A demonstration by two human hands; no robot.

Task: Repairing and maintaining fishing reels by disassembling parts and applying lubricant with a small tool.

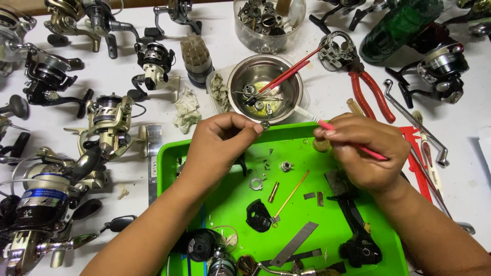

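Observation:
My left hand (220,145) pinches a small metal bearing-like part (265,124) at its fingertips, just above the far edge of the green tray (169,158). My right hand (365,148) holds a pink-handled brush (376,152), its white tip (307,114) pointing toward the small part. Both hands hover over the tray, close to a steel bowl (238,82) that holds small reel parts and oily liquid.
Loose reel parts lie on the tray: a nut (286,165), a brass shaft (291,194), a black cover (258,215), a black handle (358,240). Several fishing reels (110,122) crowd the left of the white table. Red pliers (371,89), a clear parts tub (268,23) and a green bottle (399,25) stand behind.

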